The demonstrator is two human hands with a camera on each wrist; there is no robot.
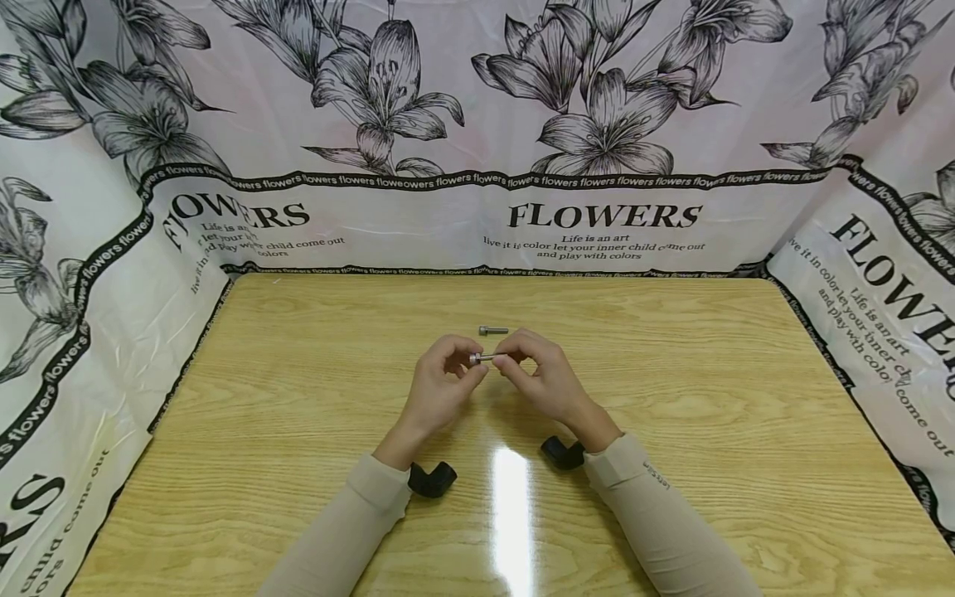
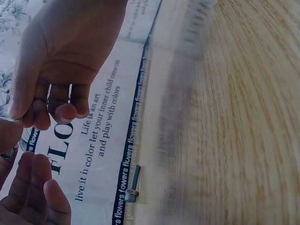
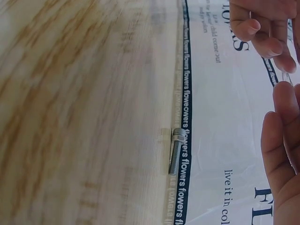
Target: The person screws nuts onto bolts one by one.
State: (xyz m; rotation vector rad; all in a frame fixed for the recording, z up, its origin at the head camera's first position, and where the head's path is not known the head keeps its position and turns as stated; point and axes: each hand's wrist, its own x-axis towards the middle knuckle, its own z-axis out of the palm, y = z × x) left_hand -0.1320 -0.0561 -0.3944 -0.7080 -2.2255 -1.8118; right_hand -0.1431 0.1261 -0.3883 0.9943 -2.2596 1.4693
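Note:
A metal bolt (image 1: 485, 357) spans the fingertips of both hands above the table, its head at the left. My left hand (image 1: 440, 380) pinches it by the head end, while my right hand (image 1: 543, 380) has thumb and index finger at the threaded end. Fingers hide much of the bolt in both wrist views. Just beyond the hands a second bolt (image 1: 493, 330) lies on the table, head to the left; a nut sits close under its head (image 3: 178, 136). In the left wrist view, the right hand (image 2: 65, 61) is above and the left hand (image 2: 33, 197) below.
Two black elbow-shaped pieces (image 1: 433, 480) (image 1: 563, 453) lie by the left and right cuffs. Wood-grain tabletop (image 1: 716, 373) extends around the hands. A white flower-printed cloth (image 1: 418, 224) rises behind the table and along both sides.

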